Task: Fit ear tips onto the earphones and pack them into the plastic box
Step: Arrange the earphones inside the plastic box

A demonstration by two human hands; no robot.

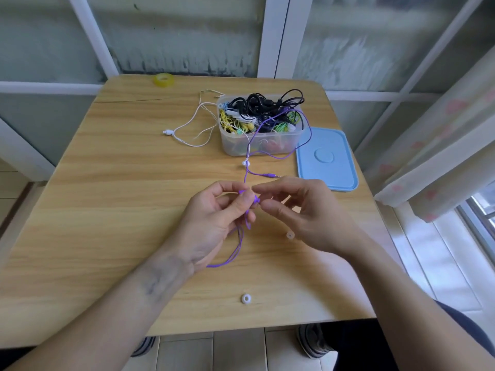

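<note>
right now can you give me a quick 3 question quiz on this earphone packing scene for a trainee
1. True or false: the blue lid is on the plastic box.
2. How many loose white ear tips lie on the wooden table?
3. The left hand holds which earphones? A) black B) purple C) yellow

Key
1. False: the lid lies flat on the table, to the right of the open box.
2. Two: one ear tip beside the right hand, another ear tip near the front edge.
3. B: the purple earphones, whose cable trails back to the box.
</note>
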